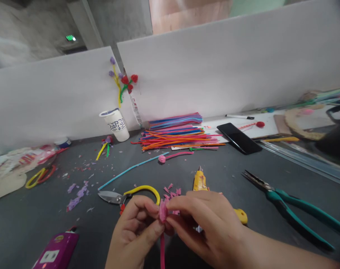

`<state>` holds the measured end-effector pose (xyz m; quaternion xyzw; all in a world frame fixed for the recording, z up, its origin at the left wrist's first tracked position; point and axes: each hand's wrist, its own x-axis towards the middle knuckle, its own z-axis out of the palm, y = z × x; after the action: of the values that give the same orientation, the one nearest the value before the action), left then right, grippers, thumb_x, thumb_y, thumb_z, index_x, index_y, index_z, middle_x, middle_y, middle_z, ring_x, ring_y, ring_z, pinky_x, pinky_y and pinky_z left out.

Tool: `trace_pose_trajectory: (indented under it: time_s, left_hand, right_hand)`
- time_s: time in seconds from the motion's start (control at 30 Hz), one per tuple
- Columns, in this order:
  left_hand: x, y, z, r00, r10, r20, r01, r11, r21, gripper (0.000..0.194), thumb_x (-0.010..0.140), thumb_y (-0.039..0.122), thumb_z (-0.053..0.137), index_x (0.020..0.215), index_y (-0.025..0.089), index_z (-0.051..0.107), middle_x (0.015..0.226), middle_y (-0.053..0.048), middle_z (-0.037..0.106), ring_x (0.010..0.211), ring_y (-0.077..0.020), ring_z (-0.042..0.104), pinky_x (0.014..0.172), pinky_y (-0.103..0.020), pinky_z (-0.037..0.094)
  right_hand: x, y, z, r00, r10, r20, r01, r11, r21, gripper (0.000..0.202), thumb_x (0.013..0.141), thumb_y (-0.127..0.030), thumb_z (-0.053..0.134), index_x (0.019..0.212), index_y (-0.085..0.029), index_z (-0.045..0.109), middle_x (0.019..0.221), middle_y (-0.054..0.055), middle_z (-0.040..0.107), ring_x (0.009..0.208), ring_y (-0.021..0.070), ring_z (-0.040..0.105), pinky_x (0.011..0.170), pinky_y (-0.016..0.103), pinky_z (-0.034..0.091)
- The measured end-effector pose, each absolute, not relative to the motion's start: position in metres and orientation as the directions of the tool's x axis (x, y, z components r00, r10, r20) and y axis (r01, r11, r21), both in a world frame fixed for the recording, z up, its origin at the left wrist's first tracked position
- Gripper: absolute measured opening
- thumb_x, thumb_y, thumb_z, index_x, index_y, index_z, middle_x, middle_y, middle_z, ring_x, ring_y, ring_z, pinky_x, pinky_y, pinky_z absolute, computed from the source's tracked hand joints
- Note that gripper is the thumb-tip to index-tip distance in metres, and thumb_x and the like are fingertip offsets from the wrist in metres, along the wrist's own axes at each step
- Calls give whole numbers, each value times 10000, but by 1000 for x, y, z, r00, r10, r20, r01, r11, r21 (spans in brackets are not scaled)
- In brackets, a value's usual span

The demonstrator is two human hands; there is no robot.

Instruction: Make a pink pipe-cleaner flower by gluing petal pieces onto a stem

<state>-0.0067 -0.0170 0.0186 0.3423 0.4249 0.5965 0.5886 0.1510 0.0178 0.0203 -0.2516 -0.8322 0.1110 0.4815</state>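
Observation:
Near the front of the table, a pink pipe-cleaner flower [163, 211] is held upright between both hands, its pink stem [162, 250] hanging down. My left hand [138, 231] pinches the flower from the left with thumb and fingers. From the right, my right hand [212, 220] presses thumb and forefinger against its petals. Cut pink pieces [172, 192] lie just behind the fingertips. Scissors [114, 197] with a yellow handle rest behind my left hand. A yellow glue gun [199, 180] is partly hidden by my right hand.
Pliers [273, 194] with green handles lie at the right, below a black phone [238, 138]. Many coloured pipe cleaners [172, 138] are piled at the back, beside a white paper cup [116, 125]. A purple box-shaped device [58, 250] sits front left, near purple scraps [80, 194].

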Motion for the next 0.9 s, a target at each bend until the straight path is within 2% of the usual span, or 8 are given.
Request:
trace_pose_trajectory:
  time_s: [0.1, 0.23, 0.43, 0.63, 0.9]
  left_hand:
    - [-7, -17, 18, -101, 989, -112, -434, 57, 899, 207, 596, 190, 852, 673, 196, 660, 604, 41, 687, 580, -79, 642, 580, -135, 491]
    - [-9, -16, 18, -17, 995, -100, -437, 83, 896, 195, 618, 178, 838, 689, 190, 657, 620, 25, 689, 583, -103, 650, 575, -169, 506]
    - [-12, -14, 13, 34, 990, -135, -510, 133, 850, 198, 632, 140, 824, 722, 195, 657, 631, 26, 694, 564, -92, 646, 564, -160, 510]
    - [-13, -11, 13, 99, 984, -145, -520, 175, 836, 189, 643, 121, 815, 731, 196, 666, 629, 23, 703, 560, -97, 656, 553, -165, 521]
    - [-12, -12, 15, 49, 987, -152, -487, 157, 859, 210, 610, 148, 838, 708, 183, 656, 601, 20, 687, 532, -97, 635, 530, -169, 505]
  right_hand:
    - [150, 18, 20, -396, 519, 758, 316, 852, -418, 124, 875, -106, 553, 982, -169, 553, 739, -31, 659, 619, 74, 590, 668, 142, 449]
    - [150, 18, 19, -389, 513, 765, 332, 853, -403, 112, 888, -135, 555, 990, -179, 549, 776, -20, 680, 656, 87, 614, 676, 157, 453]
    - [152, 19, 21, -434, 525, 732, 317, 849, -422, 109, 873, -139, 576, 978, -165, 561, 676, -42, 629, 538, 84, 537, 576, 180, 407]
    - [153, 20, 19, -438, 521, 733, 297, 853, -429, 126, 871, -115, 582, 979, -173, 554, 687, -38, 624, 571, 86, 538, 596, 173, 409]
    - [151, 21, 22, -450, 518, 728, 308, 855, -418, 130, 868, -108, 585, 977, -174, 559, 684, -41, 632, 541, 84, 524, 581, 176, 404]
